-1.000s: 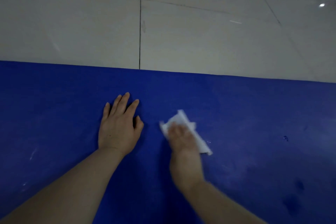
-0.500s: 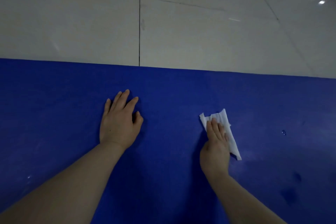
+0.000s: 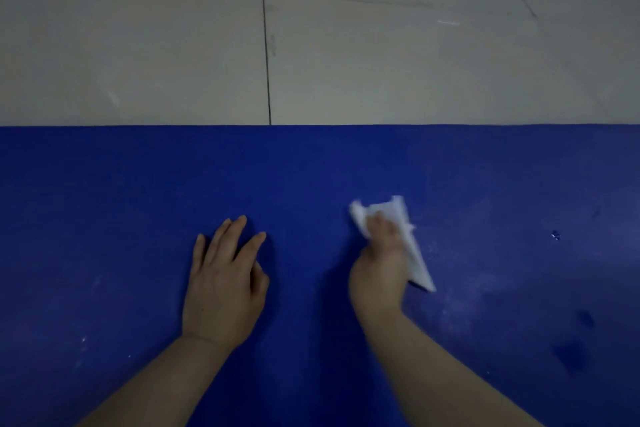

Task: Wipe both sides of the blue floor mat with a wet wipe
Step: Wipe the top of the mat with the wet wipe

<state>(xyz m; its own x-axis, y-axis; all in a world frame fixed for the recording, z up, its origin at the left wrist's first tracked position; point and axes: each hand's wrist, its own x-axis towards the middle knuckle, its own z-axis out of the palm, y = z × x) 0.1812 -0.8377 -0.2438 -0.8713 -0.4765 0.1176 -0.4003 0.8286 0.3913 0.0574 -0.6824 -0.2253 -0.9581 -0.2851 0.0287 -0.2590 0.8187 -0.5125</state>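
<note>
The left hand [image 3: 223,291] is lying flat on the blue mat [image 3: 104,201], fingers spread and straight, pinning it to the tiled floor [image 3: 138,45]. To its right, the right hand [image 3: 379,267] is pressing a white wet wipe [image 3: 398,218] against the mat — whether its fingers are curling round the wipe is blurred, so I cannot tell its grip. Good wiping here is probably overlapping strokes under steady pressure, working out toward the dark spots [image 3: 571,350] at the right — this side first, the underside after.
</note>
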